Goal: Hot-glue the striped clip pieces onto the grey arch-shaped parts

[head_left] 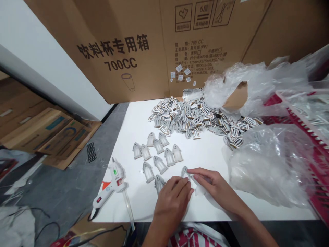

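Observation:
Near the front of the white table, a small grey arched window-shaped piece (184,170) shows only its pointed top. My left hand (174,193) is closed over its lower part, which the fingers hide. From the other side my right hand (212,181) pinches it near the tip with thumb and forefinger. Beside my left hand lies another arched piece (159,183), partly covered. Several more arched pieces with clear-looking panels (169,157) lie loosely spread just beyond. Under my right hand is something translucent (202,190) that I cannot make out.
A hot glue gun (110,187) lies at the table's left with a glue stick in it. At the back is a heap of grey and brown arched pieces (180,116). Plastic bags (267,168) and a pink basket (295,116) stand right. A large cardboard box (154,31) walls the back.

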